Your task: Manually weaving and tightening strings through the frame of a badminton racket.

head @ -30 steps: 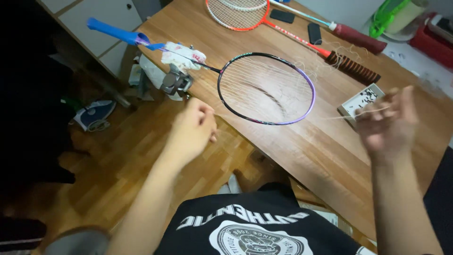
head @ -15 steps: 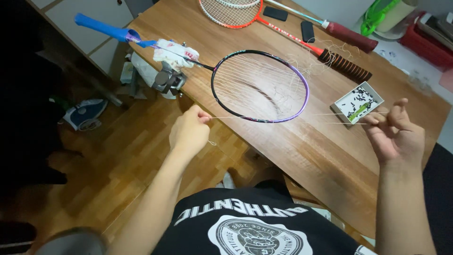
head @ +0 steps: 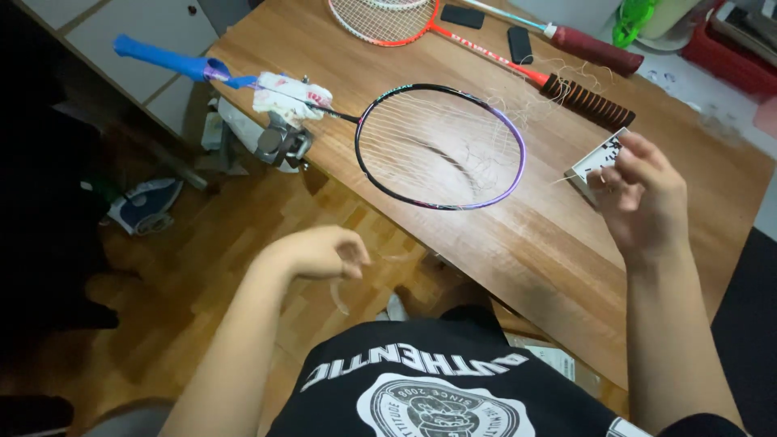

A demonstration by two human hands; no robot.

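Observation:
A black and purple badminton racket (head: 441,147) with a blue grip is held by a metal clamp (head: 281,144) at the wooden table's (head: 534,251) corner, its head out over the tabletop, partly strung with thin white string (head: 453,154). My left hand (head: 320,252) is below the table edge, fingers pinched on a loose curl of string. My right hand (head: 639,198) is raised over the table to the right of the racket head, fingers closed on the other strand of string, covering part of a small white box (head: 597,158).
A red and white racket (head: 388,18), a brown-gripped handle (head: 589,101) and a dark red-gripped racket (head: 595,50) lie at the table's far side, with two small black items (head: 518,42). A red bin (head: 732,53) sits far right. A clothes iron (head: 146,204) rests on the wood floor.
My left hand dropped down and back from the racket rim, the string now slack. My right hand rose and moved left over the white box, still pinching string.

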